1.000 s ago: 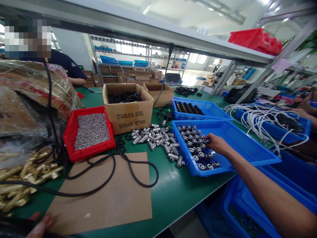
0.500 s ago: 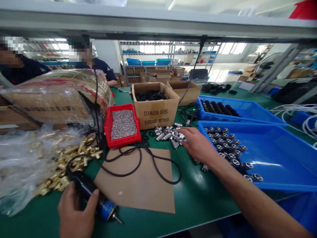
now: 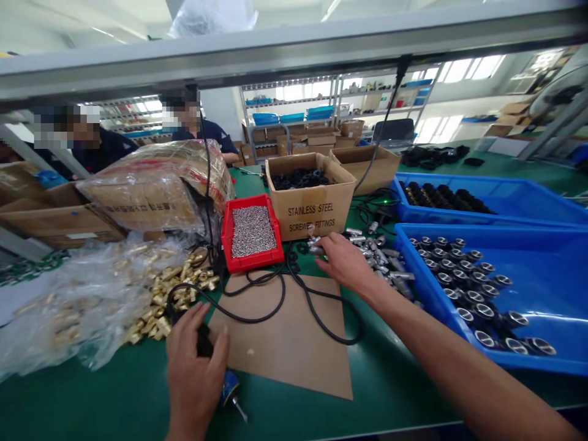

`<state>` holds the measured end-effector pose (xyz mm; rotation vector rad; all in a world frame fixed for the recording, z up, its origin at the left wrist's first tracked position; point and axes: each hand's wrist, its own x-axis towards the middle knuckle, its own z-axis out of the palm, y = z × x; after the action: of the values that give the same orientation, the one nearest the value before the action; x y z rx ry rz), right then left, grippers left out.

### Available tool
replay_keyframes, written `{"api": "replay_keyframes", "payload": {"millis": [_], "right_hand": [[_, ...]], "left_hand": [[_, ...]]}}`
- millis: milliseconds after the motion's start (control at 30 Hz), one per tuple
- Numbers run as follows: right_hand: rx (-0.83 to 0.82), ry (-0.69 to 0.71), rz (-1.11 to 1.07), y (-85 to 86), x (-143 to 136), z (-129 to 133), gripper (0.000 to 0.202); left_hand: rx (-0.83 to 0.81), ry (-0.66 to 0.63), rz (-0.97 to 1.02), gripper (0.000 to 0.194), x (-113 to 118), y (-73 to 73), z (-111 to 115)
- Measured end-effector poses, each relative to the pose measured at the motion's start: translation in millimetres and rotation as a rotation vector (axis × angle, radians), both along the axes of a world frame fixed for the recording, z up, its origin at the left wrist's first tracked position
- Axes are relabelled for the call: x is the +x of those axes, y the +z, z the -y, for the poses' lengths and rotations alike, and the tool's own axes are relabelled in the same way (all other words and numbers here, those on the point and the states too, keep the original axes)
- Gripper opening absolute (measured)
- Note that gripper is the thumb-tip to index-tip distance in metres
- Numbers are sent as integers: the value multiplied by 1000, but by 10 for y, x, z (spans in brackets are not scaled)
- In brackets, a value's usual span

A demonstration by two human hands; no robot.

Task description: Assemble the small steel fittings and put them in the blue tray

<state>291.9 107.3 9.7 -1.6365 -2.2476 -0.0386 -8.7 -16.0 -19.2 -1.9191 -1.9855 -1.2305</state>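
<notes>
My left hand (image 3: 195,367) curls over the black body of an electric screwdriver (image 3: 229,389) at the front of the green table. The tool's blue collar and metal bit stick out beyond the thumb; the palm hides much of the rest. My right hand (image 3: 344,260) reaches to the left side of a pile of silver metal fittings (image 3: 383,260), just before the cardboard box. Its thumb and fingers are apart, with a few fittings at the fingertips. Brown cardboard (image 3: 289,346) lies between the hands, the tool's black cord (image 3: 257,320) looping across it.
Behind stand a red bin (image 3: 229,264) of small metal pieces and a box (image 3: 312,211) of black parts. A blue tray (image 3: 542,269) at right holds rows of black-and-silver parts. Brass fittings (image 3: 181,294) and plastic wrap (image 3: 87,312) lie left. Two people sit beyond a wrapped carton (image 3: 142,202).
My right hand has moved left across the fittings, uncovering those on the right. My left hand stays at the screwdriver and covers more of it. The whole view has shifted.
</notes>
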Motion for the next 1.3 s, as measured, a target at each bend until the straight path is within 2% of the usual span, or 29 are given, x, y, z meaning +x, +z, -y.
{"api": "replay_keyframes", "payload": {"millis": [67,100,167,233,300,367,467,633,767,833,900,967,1100,1133,1200,1300], "right_hand": [[-105,11,-315,-17,-163,276,31],[-206,60,-465,-46,-269,432,34],[-393,210,-620,-133,-490,739,37],[-449,343,-607,-228,-667,978,34],[-427,407,-508,-300,-761,1112,28],[-388,410,-398,-340,-773,1152,26],[-313,409,-331,-377,-702,1122,25],[-291,547,-497,-457,-548,1057,32],[-369,610,-561,-449,-425,1024,33],[-410,633,-565,-434,-352,1010,43],[-431,642,-573,-434,-283,996,55],[-429,623,-586,-448,-233,982,53],[-446,527,-635,-461,-245,957,43],[-461,500,-652,-458,-274,953,42],[-480,472,-670,-456,-357,949,39],[-479,479,-661,-487,-492,963,37]], "left_hand": [[-15,-225,-91,32,165,165,-236],[-28,-357,-160,27,273,242,-383],[-117,-511,-348,24,526,361,-712],[-276,-572,-636,25,792,415,-1040],[-341,-624,-737,19,1025,397,-1317],[-394,-651,-801,18,1199,328,-1514],[-466,-652,-855,15,1349,221,-1669],[-554,-652,-838,22,1426,212,-1739],[-561,-671,-723,13,1420,266,-1750],[-540,-674,-622,13,1378,281,-1733],[-514,-658,-498,12,1284,301,-1674],[-501,-635,-366,14,1132,334,-1545],[-572,-631,-118,21,738,418,-1039],[-633,-646,66,21,650,430,-881],[-762,-658,266,18,521,424,-576],[-832,-633,345,15,461,341,-244]]}}
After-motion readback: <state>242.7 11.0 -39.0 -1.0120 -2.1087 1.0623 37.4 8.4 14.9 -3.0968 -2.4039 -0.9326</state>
